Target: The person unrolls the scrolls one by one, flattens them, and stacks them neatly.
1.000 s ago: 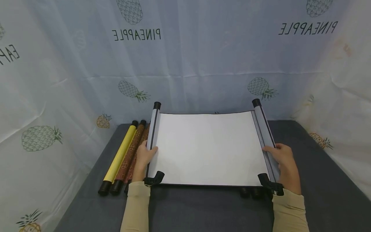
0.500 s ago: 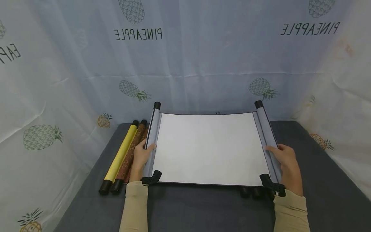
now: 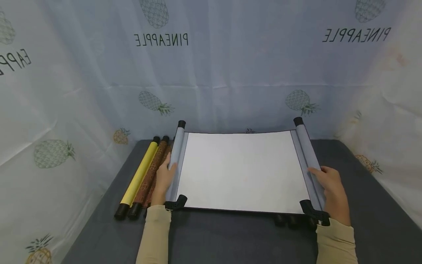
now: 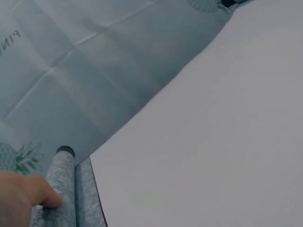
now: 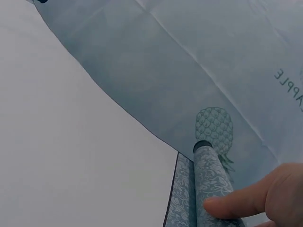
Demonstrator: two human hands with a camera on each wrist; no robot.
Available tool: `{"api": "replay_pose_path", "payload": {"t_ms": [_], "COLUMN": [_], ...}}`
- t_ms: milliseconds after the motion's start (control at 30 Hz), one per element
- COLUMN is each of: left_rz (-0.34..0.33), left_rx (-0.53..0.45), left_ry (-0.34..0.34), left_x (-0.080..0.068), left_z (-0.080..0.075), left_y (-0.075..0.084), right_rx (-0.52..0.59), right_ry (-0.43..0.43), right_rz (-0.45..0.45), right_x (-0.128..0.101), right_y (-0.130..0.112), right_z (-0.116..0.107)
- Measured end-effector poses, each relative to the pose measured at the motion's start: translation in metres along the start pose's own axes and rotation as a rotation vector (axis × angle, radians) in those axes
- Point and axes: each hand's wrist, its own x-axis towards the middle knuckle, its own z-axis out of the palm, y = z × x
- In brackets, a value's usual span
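A scroll with a blank white sheet [image 3: 242, 170] is held spread above the dark grey table [image 3: 362, 205]. My left hand [image 3: 166, 176] grips its left grey patterned roller [image 3: 176, 157], thumb on top [image 4: 28, 196]. My right hand [image 3: 329, 187] grips the right roller [image 3: 308, 157], seen with a black end cap in the right wrist view [image 5: 210, 184]. Both rollers carry black end caps. The white sheet [image 4: 213, 142] fills most of both wrist views.
A yellow rolled scroll [image 3: 138, 176] and a brown patterned one [image 3: 151, 176] lie on the table left of my left hand. Black scroll ends [image 3: 287, 220] show under the sheet's near right edge. Pineapple-print cloth [image 3: 211, 73] walls the back and sides.
The left roller has turned, its grey side now facing up and more grey border showing. Both hands and the scroll sit slightly lower and farther right in view.
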Motion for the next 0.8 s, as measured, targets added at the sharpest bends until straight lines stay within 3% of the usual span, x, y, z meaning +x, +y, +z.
{"api": "replay_pose_path", "payload": {"t_ms": [267, 533, 800], "left_rz": [0.01, 0.085, 0.17], "left_rx": [0.045, 0.141, 0.207], "left_ry": [-0.03, -0.05, -0.007], "left_x": [0.009, 0.012, 0.015], "left_z": [0.009, 0.016, 0.018], "left_y": [-0.005, -0.008, -0.015], "right_rx": [-0.051, -0.023, -0.104], "right_ry": [0.004, -0.033, -0.047], "right_rz": [-0.012, -0.019, -0.061], "right_x": [0.009, 0.024, 0.036], "right_y": [0.008, 0.016, 0.027], "right_z": [0.001, -0.01, -0.009]}}
